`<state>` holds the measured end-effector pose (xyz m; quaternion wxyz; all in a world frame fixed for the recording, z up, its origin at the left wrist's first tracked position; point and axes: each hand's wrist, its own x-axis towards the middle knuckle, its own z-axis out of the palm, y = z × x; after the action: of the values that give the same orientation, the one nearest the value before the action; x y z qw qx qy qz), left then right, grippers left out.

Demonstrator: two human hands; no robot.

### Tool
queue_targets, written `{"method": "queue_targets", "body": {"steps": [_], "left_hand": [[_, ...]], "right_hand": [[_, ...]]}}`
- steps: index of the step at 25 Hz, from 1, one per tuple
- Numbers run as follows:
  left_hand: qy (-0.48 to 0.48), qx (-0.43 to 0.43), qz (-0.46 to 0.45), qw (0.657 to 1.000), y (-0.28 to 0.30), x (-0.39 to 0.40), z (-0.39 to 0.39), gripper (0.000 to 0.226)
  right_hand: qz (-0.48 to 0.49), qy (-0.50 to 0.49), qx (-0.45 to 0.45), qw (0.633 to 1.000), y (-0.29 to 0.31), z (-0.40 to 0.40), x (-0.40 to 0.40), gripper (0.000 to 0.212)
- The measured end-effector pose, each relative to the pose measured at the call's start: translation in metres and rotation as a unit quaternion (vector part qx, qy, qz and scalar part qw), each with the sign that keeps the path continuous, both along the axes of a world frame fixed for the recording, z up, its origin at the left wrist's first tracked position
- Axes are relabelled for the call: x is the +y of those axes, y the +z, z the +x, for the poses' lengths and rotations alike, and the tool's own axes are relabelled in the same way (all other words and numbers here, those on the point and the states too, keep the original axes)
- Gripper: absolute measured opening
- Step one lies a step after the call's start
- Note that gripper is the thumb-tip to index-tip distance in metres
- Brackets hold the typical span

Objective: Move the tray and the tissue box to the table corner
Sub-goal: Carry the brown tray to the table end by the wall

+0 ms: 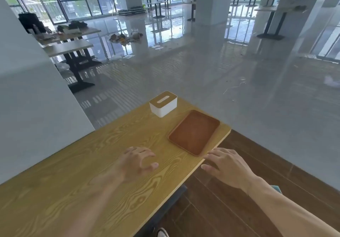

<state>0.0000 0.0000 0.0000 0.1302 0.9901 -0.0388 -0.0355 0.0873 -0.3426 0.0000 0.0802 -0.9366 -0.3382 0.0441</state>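
A brown rectangular tray [194,132] lies flat on the wooden table [92,181], close to its right edge and near the far corner. Just behind it on the left stands a white tissue box [163,104] with a wooden slotted lid, at the far edge. My left hand [138,160] hovers over the tabletop in front of the tray, fingers spread and holding nothing. My right hand [223,165] is at the table's right edge, just short of the tray's near corner, fingers apart and empty.
A grey wall [27,98] runs along the table's left side. Dark wooden flooring [239,209] lies right of the table, glossy grey floor beyond. Other tables [70,49] with bags stand at the far left; a shoe tip [162,233] shows below.
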Motion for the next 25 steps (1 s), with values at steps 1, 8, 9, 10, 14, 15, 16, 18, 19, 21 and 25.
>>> {"method": "queue_targets", "body": {"steps": [1,8,9,10,14,15,16,18,19,21,25], "left_hand": [[0.003,0.002,-0.001,1.0,-0.002,0.0,0.007,0.067],[0.003,0.019,-0.003,1.0,-0.03,0.015,0.074,0.063],[0.005,0.023,-0.007,1.0,-0.034,0.018,0.086,0.064],[0.007,0.027,-0.008,1.0,-0.039,0.021,0.096,0.065],[0.021,0.063,-0.025,0.998,-0.06,0.037,0.127,0.067],[0.023,0.07,-0.028,0.997,-0.065,0.039,0.132,0.066],[0.024,0.08,-0.029,0.996,-0.07,0.041,0.136,0.066],[0.024,0.101,-0.031,0.994,-0.083,0.048,0.146,0.066],[0.023,0.11,-0.03,0.993,-0.089,0.05,0.152,0.066],[0.018,0.135,-0.024,0.99,-0.098,0.051,0.161,0.064],[0.027,0.166,-0.015,0.986,-0.119,0.049,0.176,0.063]], "right_hand": [[-0.002,0.001,0.003,1.0,-0.002,0.005,0.0,0.058],[-0.027,0.003,0.014,1.0,-0.021,0.066,0.013,0.061],[-0.033,0.004,0.019,0.999,-0.022,0.079,0.016,0.061],[-0.04,0.007,0.024,0.999,-0.022,0.091,0.021,0.061],[-0.068,0.017,0.052,0.996,-0.031,0.136,0.044,0.058],[-0.075,0.021,0.058,0.995,-0.034,0.143,0.049,0.057],[-0.086,0.023,0.067,0.994,-0.038,0.149,0.054,0.056],[-0.105,0.029,0.085,0.99,-0.05,0.162,0.063,0.056],[-0.11,0.031,0.09,0.989,-0.056,0.168,0.067,0.056],[-0.124,0.03,0.108,0.986,-0.066,0.175,0.071,0.056],[-0.14,0.024,0.136,0.98,-0.084,0.191,0.074,0.057]]}}
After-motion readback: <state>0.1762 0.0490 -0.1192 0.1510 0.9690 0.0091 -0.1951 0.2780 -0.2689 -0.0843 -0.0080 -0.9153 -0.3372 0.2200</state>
